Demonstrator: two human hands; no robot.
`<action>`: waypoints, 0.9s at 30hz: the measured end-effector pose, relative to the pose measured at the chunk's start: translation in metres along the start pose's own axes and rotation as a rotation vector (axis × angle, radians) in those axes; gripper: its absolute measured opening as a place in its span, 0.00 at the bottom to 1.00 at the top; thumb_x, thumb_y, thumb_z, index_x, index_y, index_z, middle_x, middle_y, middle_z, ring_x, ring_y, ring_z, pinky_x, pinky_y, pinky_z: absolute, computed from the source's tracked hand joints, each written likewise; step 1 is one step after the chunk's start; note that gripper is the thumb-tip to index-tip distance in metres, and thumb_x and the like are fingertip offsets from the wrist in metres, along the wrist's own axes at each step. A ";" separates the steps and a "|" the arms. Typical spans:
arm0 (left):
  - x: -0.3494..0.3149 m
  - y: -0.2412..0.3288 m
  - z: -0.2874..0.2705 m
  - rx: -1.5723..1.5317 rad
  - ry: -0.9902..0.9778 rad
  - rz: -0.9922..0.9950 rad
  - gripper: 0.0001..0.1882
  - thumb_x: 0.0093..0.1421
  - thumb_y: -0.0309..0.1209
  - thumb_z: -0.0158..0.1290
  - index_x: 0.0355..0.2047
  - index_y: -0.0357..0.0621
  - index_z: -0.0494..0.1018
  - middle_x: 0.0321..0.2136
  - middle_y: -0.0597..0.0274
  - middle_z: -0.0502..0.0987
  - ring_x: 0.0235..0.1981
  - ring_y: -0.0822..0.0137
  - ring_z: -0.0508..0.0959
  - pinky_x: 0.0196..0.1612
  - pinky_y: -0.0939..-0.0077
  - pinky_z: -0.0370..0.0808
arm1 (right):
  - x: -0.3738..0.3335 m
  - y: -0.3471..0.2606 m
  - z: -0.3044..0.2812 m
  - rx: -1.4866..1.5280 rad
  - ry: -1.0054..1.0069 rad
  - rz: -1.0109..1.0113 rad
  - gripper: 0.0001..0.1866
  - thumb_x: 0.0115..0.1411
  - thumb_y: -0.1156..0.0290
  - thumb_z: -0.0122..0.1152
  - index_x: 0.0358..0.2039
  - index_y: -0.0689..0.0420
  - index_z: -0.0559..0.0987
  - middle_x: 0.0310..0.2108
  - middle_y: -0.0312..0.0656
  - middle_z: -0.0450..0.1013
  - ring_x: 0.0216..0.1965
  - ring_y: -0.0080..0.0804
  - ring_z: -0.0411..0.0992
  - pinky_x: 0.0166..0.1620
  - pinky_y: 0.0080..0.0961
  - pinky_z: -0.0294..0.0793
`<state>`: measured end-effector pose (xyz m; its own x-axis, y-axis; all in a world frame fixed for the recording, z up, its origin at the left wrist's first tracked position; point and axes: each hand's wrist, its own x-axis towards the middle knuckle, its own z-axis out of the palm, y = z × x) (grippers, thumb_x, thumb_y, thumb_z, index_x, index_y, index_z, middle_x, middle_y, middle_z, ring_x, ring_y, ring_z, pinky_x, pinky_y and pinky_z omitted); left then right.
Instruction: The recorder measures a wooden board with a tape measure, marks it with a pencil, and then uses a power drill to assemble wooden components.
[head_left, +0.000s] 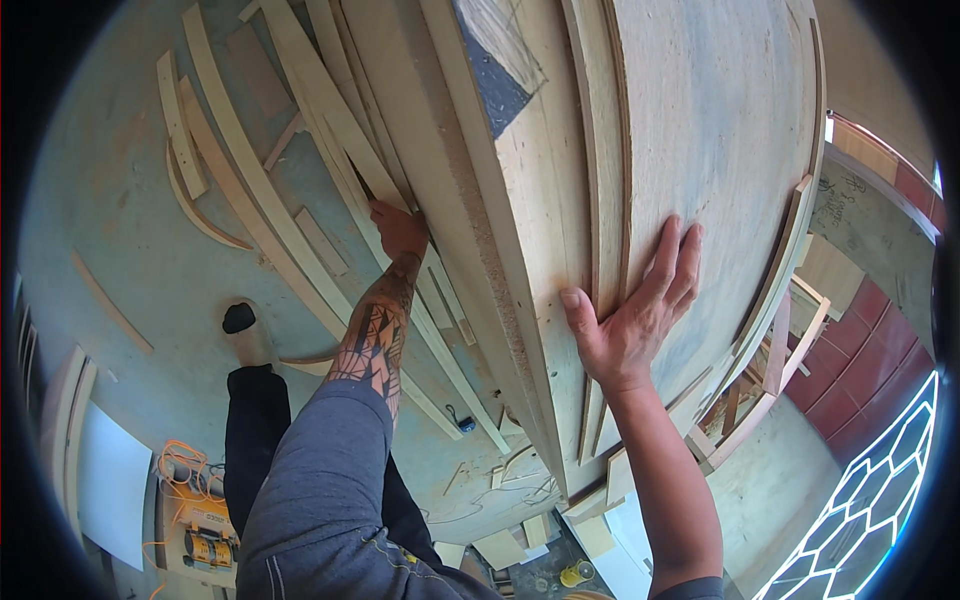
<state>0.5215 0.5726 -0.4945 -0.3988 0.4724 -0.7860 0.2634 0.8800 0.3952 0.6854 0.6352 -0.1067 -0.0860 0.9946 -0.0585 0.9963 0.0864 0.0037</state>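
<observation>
My left hand reaches down beside the stack, its fingers curled round the edge of a long pale wooden strip among others on the floor. Parts of those fingers are hidden. Under my right palm is the top sheet of a stack of plywood. That right hand lies flat near the sheet's left edge, fingers stretched and thumb out to the side. A piece with a dark painted patch rests on the stack's far end.
Curved wooden strips and short offcuts lie about the floor at left. An orange cord is beside a yellow tool at lower left. Wooden framing stands right of the stack. A yellow container is near the bottom.
</observation>
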 end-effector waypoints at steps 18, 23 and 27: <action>0.004 -0.016 -0.030 -0.046 0.174 0.313 0.33 0.64 0.43 0.63 0.53 0.28 0.61 0.47 0.30 0.75 0.47 0.31 0.79 0.53 0.45 0.77 | -0.003 -0.006 -0.003 0.009 0.034 0.033 0.64 0.57 0.27 0.64 0.81 0.57 0.53 0.79 0.64 0.45 0.79 0.67 0.45 0.77 0.63 0.42; -0.073 -0.032 -0.133 -0.106 -0.107 0.294 0.27 0.68 0.40 0.60 0.49 0.28 0.62 0.39 0.41 0.75 0.40 0.45 0.78 0.46 0.50 0.76 | -0.002 -0.009 0.000 0.039 0.113 0.036 0.63 0.56 0.30 0.67 0.81 0.54 0.54 0.79 0.63 0.47 0.79 0.67 0.45 0.77 0.63 0.42; -0.181 -0.038 -0.238 -0.335 -0.243 0.319 0.24 0.69 0.38 0.59 0.50 0.32 0.61 0.38 0.49 0.76 0.39 0.57 0.79 0.42 0.57 0.78 | -0.005 -0.014 -0.005 -0.027 0.120 0.069 0.61 0.57 0.33 0.69 0.82 0.51 0.54 0.80 0.62 0.48 0.79 0.64 0.46 0.77 0.64 0.44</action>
<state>0.3745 0.4652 -0.2548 -0.1186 0.7295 -0.6736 0.0275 0.6805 0.7322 0.6721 0.6295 -0.1016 -0.0197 0.9979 0.0622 0.9994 0.0178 0.0304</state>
